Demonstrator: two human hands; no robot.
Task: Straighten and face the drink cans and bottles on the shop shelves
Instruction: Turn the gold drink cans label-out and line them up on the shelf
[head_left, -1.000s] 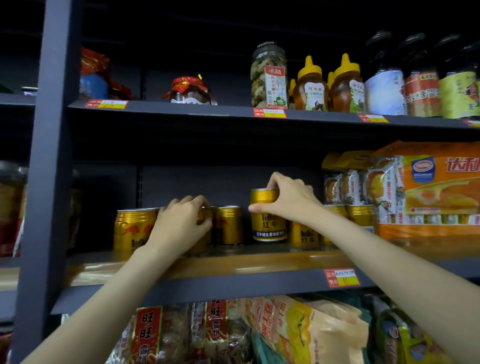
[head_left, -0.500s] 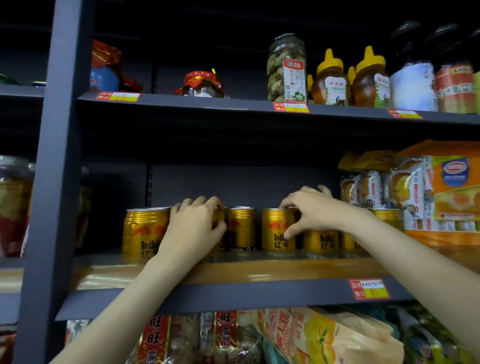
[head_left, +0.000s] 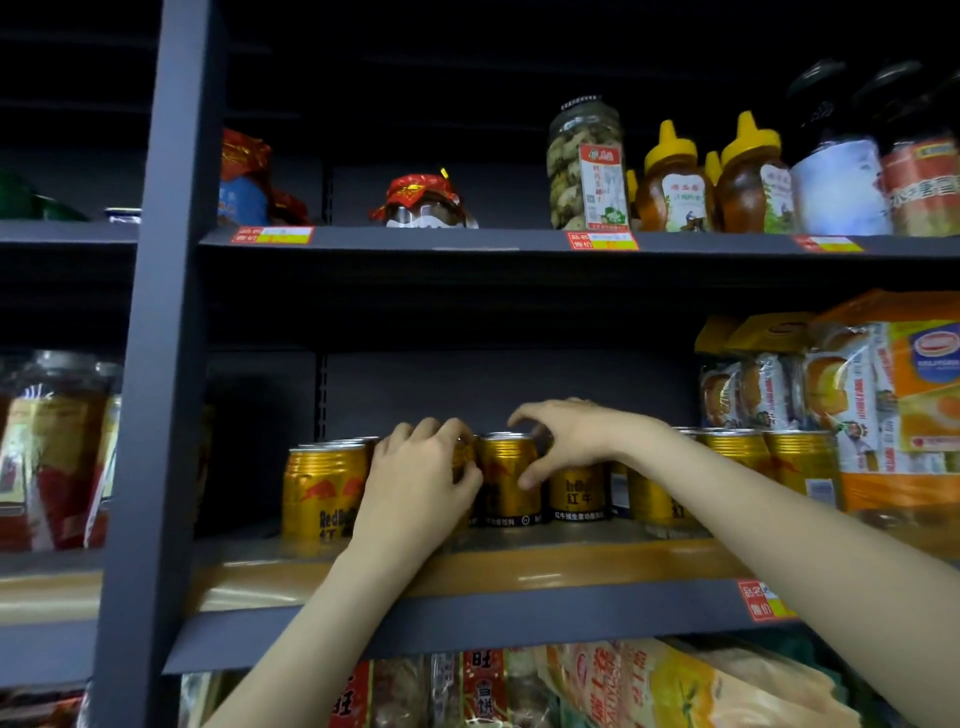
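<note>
Gold can (head_left: 509, 480) at frame centre, right hand (head_left: 576, 441) in narrow grip on its rim, left hand (head_left: 421, 483) holding its neighbour: rotate gently until the logo faces front, keeping it upright.

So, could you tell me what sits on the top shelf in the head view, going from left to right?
Red-and-blue packet → red-wrapped jar → tall clear jar → honey bottles → dark bottles.
</note>
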